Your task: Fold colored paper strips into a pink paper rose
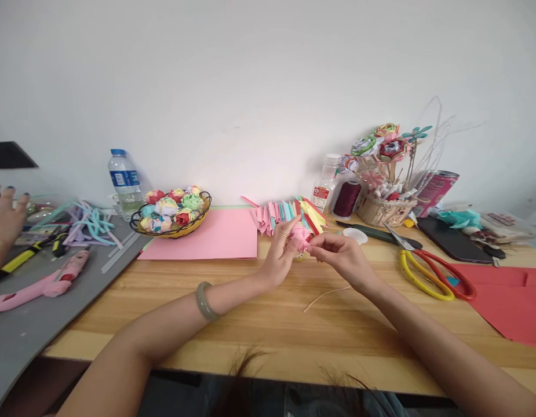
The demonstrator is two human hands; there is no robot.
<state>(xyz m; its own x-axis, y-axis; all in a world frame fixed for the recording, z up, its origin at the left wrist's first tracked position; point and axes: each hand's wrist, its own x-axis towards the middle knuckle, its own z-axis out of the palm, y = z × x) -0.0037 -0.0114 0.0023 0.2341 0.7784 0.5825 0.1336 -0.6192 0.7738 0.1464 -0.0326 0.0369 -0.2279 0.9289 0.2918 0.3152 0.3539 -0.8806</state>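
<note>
We hold the pink paper [299, 233] over the table [233, 324], our left hand [280, 255] half closed around it and our right hand [342, 258] drawn to a pinch of thumb and forefinger at its edge. Folded strips [270, 216] lie just behind it; a basket [192, 229] stands to our left, scissors [417, 251] to our right.

Grey-green bangle [202, 301], thin gold-coloured ring [284, 236]
</note>
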